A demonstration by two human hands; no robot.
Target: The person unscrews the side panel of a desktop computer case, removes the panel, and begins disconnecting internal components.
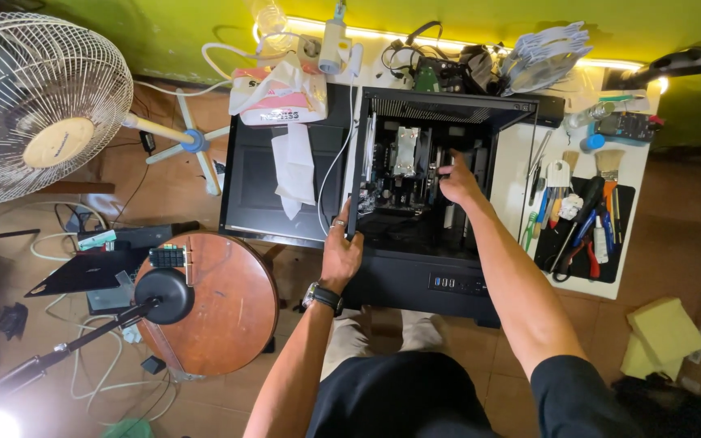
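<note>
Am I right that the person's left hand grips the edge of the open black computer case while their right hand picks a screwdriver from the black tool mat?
Not quite. In the head view the left hand does grip the edge of the open black computer case, but the right hand reaches inside the case, not to the black tool mat.

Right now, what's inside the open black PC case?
Inside the PC case: a silver cooler on a circuit board, with the right hand reaching in. The lower interior is too dark to tell.
</note>
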